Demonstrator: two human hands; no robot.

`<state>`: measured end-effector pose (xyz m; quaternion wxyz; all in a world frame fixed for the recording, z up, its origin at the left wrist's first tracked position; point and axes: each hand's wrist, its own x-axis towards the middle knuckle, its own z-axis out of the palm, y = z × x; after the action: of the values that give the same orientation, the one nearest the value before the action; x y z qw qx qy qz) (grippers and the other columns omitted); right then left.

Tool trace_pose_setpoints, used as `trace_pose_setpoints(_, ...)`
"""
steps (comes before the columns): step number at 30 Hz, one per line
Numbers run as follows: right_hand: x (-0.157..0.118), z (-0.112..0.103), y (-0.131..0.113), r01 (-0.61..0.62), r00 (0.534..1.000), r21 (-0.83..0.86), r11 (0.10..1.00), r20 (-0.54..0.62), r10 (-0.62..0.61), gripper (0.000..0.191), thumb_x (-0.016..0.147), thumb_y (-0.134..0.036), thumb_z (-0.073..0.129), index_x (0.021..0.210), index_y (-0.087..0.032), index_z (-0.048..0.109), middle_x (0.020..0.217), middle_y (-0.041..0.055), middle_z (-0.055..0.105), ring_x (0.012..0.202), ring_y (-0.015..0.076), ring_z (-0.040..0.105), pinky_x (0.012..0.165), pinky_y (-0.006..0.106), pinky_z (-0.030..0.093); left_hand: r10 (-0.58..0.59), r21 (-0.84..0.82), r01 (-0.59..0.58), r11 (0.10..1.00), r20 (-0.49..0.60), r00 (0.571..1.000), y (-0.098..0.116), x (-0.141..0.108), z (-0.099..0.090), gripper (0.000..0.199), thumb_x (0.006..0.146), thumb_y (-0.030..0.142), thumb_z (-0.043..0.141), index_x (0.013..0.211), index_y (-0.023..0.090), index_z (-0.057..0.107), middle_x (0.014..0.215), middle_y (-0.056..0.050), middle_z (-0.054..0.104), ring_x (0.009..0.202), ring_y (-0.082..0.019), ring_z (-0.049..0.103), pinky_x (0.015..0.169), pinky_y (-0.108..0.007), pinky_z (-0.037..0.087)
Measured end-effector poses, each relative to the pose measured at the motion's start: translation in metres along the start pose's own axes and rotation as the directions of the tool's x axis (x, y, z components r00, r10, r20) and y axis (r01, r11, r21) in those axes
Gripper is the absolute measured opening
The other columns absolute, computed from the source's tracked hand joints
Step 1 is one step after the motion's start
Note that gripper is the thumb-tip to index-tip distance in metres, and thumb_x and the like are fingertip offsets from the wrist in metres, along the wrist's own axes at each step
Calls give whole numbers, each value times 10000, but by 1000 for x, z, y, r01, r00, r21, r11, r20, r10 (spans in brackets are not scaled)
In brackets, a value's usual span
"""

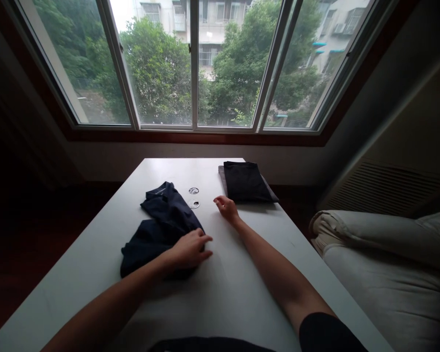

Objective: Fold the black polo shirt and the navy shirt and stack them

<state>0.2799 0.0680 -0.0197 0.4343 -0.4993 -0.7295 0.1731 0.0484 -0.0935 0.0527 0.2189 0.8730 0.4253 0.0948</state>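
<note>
While 1 shirt (172,210) under L hand (192,248), 2 folded pcs (245,182) apart.

Part of the shirt (161,212) is covered by the left hand (192,248) and forearm (113,298), the latter cut off by the bottom edge. Most of the grey cloth (222,174) is hidden beneath the black cloth (244,183). The right palm is turned out of sight, and whether anything is held in the right hand (227,209) cannot be told. The discs' (193,191) markings are too small to be made out. The table (220,303) is cropped below, the window (194,73) above, the sofa (392,278) at the right.
</note>
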Motion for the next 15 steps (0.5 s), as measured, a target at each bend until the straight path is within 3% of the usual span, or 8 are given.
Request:
trace_pose_setpoints(2,-6,0,-6,42,995,41,998,90,-45,218,975,-340,558,1023,-234,743,974,44,757,848,206,686,824,322,533,200,-181,-184,966,72,977,26,-4,-6,367,953,510,614,1240,323,745,1188,-75,716,1039,-253,693,946,-340,521)
trace_pose_setpoints(4,-11,0,-15,100,985,61,993,138,-108,209,974,-314,579,1086,-242,740,1005,47,755,874,209,687,823,325,533,189,-239,-180,954,15,982,27,1,-17,341,992,496,553,1198,322,761,1116,-51,757,977,-239,710,901,-328,529)
trace_pose_setpoints(6,-14,2,-26,170,976,47,984,133,-175,215,968,-250,579,1112,-247,739,1053,60,743,949,222,676,867,347,529,25,-183,-45,982,-113,993,5,13,-27,325,1002,450,532,1174,302,764,1110,-50,764,998,-247,704,905,-335,524)
trace_pose_setpoints(9,-17,7,-43,269,953,37,962,134,-272,265,948,-152,566,1113,-264,740,1117,66,728,1094,242,634,970,389,504,-186,-18,190,982,-308,933,-50,30,-26,334,949,308,583,1244,254,728,1285,-81,701,1199,-276,626,1045,-364,468)
trace_pose_setpoints(12,-21,14,-57,369,894,112,923,229,-385,284,947,-174,617,1185,-289,721,1159,49,728,1161,239,609,1017,389,482,-282,106,352,930,-410,867,-98,35,-13,503,876,188,606,1376,230,647,1384,-106,630,1299,-296,536,1117,-395,413)
trace_pose_setpoints(15,-26,21,-63,443,826,68,894,356,-437,147,957,-321,687,1082,-274,749,983,45,739,1034,234,634,982,376,469,-320,125,411,903,-442,838,-123,31,-2,559,851,94,542,1387,221,640,1268,-108,667,1201,-288,562,1072,-393,435)
